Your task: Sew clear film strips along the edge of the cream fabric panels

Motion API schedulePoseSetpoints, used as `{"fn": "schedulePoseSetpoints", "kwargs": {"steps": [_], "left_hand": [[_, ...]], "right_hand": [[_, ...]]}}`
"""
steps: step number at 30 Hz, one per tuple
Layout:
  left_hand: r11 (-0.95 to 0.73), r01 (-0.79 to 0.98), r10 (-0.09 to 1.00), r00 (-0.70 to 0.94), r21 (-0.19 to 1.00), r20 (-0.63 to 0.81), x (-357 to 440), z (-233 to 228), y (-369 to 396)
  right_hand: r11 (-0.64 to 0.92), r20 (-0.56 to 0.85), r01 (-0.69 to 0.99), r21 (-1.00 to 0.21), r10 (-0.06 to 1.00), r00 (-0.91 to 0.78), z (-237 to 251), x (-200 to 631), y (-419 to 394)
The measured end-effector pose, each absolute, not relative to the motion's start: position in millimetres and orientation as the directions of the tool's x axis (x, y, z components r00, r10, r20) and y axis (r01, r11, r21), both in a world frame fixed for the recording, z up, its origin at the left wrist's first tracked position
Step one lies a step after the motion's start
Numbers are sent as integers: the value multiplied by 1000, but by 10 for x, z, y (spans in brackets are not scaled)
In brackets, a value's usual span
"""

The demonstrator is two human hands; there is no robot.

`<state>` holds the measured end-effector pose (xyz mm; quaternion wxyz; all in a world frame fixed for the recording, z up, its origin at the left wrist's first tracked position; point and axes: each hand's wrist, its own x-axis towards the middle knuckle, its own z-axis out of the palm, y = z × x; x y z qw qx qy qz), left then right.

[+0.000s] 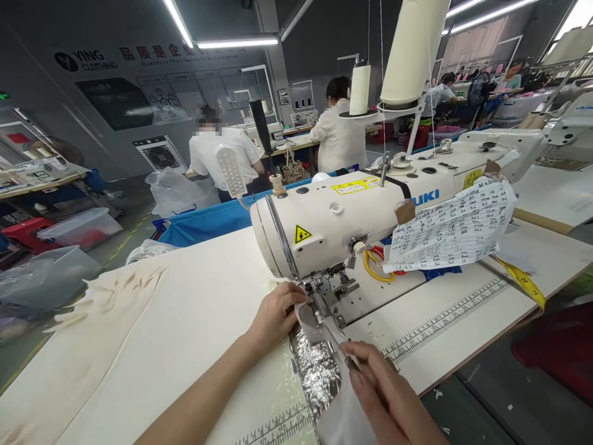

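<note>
A white JUKI sewing machine [352,210] stands on a cream work table [199,309]. Under its presser foot [324,309] lies a strip of shiny silver fabric [317,371] joined to a pale piece. My left hand [275,315] rests on the fabric just left of the needle, fingers pressing it down. My right hand [375,383] pinches the near end of the strip in front of the foot and holds it taut.
A pile of cream fabric [111,296] lies at the table's left. A taped paper sheet of numbers [454,225] hangs on the machine, with yellow-handled scissors [375,262] under it and a yellow tape measure [523,281] at right. Two people work at tables behind.
</note>
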<state>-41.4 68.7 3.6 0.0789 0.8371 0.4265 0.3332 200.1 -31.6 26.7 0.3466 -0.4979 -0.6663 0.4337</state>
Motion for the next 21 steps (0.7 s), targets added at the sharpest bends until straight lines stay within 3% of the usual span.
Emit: {"fn": "schedulePoseSetpoints", "kwargs": {"steps": [4,8,21], "left_hand": [[-639,669,747,420,380,516,-408,19,687],[-654,667,727,421,357,543,-400,0,680],[-615,678,759,370,404,535,-379,-27,678]], "right_hand": [[401,259,622,-672,915,-310,94,1921,-121],[474,370,737,-482,872,-319,46,1793,20],[472,334,779,-413,874,-352,4,1677,102]]}}
